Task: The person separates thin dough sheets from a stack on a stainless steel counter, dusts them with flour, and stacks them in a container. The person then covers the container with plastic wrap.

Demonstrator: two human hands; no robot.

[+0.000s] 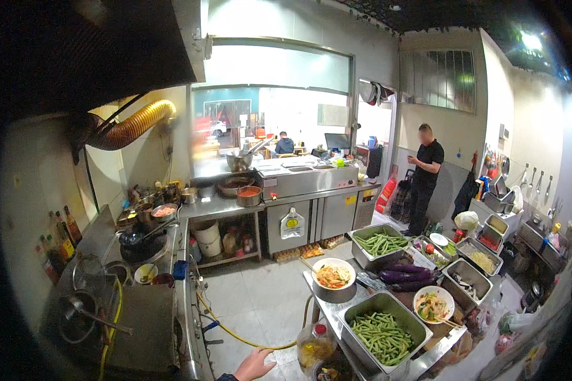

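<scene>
My left hand shows at the bottom edge, its fingers apart and nothing in them. My right hand is out of view. To the right of the left hand stands a plastic jug of yellow oil with a red cap. A steel table holds a deep metal pan of cut green beans, a bowl of noodles with chopsticks and a second bowl of food with chopsticks. Purple eggplants lie between the bowls, beside a knife. Behind them is a pan of whole green beans.
On the left runs a stove with a wok, a ladle and a yellow hose. A yellow hose also crosses the tiled floor. A steel counter spans the back. A person in black stands near the doorway.
</scene>
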